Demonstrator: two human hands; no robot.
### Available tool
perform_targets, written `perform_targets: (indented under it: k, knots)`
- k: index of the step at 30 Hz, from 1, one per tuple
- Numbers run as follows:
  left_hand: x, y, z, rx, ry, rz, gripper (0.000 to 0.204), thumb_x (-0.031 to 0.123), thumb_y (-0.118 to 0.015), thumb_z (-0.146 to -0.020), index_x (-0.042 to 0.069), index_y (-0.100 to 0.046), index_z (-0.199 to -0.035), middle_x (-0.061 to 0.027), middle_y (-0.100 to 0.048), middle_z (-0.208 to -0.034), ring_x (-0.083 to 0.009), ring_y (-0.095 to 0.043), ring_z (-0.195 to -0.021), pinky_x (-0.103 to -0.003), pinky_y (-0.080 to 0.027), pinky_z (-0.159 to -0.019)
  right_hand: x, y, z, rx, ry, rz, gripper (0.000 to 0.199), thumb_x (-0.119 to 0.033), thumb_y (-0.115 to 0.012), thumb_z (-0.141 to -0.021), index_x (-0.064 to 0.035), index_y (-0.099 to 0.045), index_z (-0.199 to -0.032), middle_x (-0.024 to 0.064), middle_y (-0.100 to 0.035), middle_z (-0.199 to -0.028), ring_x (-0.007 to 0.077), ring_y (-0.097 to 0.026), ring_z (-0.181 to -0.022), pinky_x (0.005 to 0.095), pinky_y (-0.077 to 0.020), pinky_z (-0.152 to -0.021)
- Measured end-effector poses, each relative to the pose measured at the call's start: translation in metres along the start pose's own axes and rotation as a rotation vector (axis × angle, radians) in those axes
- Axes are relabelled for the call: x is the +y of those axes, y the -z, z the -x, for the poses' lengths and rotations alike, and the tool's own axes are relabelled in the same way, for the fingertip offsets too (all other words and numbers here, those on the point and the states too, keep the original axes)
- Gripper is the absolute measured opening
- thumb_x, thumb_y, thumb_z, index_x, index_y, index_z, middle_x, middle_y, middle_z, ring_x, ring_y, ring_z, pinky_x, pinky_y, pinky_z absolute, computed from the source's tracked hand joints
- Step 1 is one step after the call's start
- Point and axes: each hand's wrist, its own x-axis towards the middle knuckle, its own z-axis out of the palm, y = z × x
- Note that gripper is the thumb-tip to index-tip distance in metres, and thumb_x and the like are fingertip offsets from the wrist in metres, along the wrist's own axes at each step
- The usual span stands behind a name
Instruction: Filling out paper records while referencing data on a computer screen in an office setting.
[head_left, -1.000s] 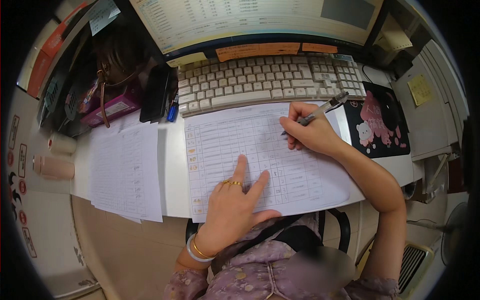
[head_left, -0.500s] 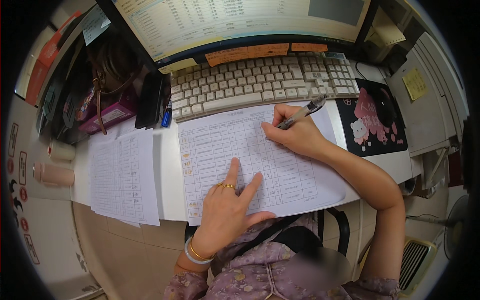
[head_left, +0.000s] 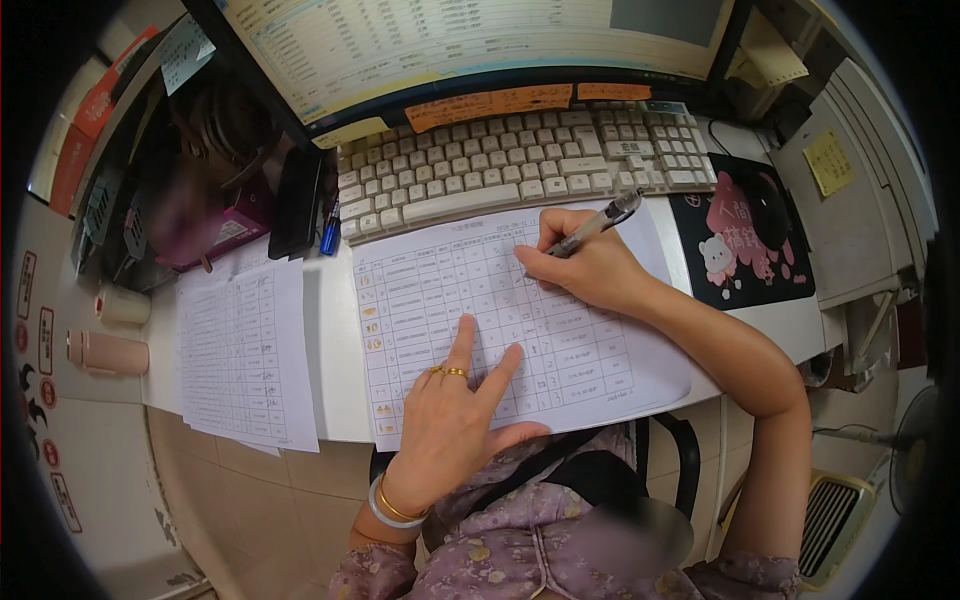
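The gridded paper (head_left: 575, 352) is white, the pen (head_left: 598, 222) grey, the keyboard (head_left: 520, 165) cream, the blouse (head_left: 495, 550) floral mauve.

Right hand (head_left: 592, 262) grips pen (head_left: 604, 219) over printed form (head_left: 568, 350); left hand (head_left: 448, 410) rests on form.

Sheet (head_left: 590, 350), thin matt paper; pen (head_left: 602, 217), smooth clear plastic with a glossy barrel; keyboard (head_left: 460, 205), matt hard plastic. Bangles (head_left: 400, 513), 2: 1 polished gold-coloured metal, 1 smooth and pale; rings (head_left: 455, 372), shiny gold-coloured metal. Blouse (head_left: 485, 555), soft creased cloth; desk (head_left: 335, 350), smooth hard top; mouse pad (head_left: 740, 285), matt flat surface.
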Motion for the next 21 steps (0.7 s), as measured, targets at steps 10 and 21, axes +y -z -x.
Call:
perform_targets:
  k: [10,21]
  knots:
    - [-0.001,0.001,0.000,0.006,-0.013,-0.006,0.078,0.062,-0.076,-0.071,0.009,-0.066,-0.128,-0.0404,-0.048,-0.136,-0.0354,-0.068,-0.079,-0.037,-0.053,-0.076,-0.008,0.015,0.004,0.086,-0.063,-0.126,0.026,-0.022,-0.070,-0.092,-0.0068,-0.052,-0.079,0.0019,-0.062,-0.065,0.0066,-0.059,-0.057,0.0218,-0.0438,-0.049]
    - [-0.003,-0.012,0.002,0.152,-0.008,-0.024,0.062,0.050,-0.082,-0.071,0.014,-0.071,-0.121,-0.0326,-0.055,-0.135,-0.0298,-0.067,-0.074,-0.035,-0.053,-0.069,-0.006,0.021,0.007,0.113,0.028,-0.025,0.021,-0.022,-0.069,-0.093,-0.0072,-0.057,-0.085,0.0006,-0.063,-0.070,0.0046,-0.054,-0.057,0.0213,-0.0415,-0.050]
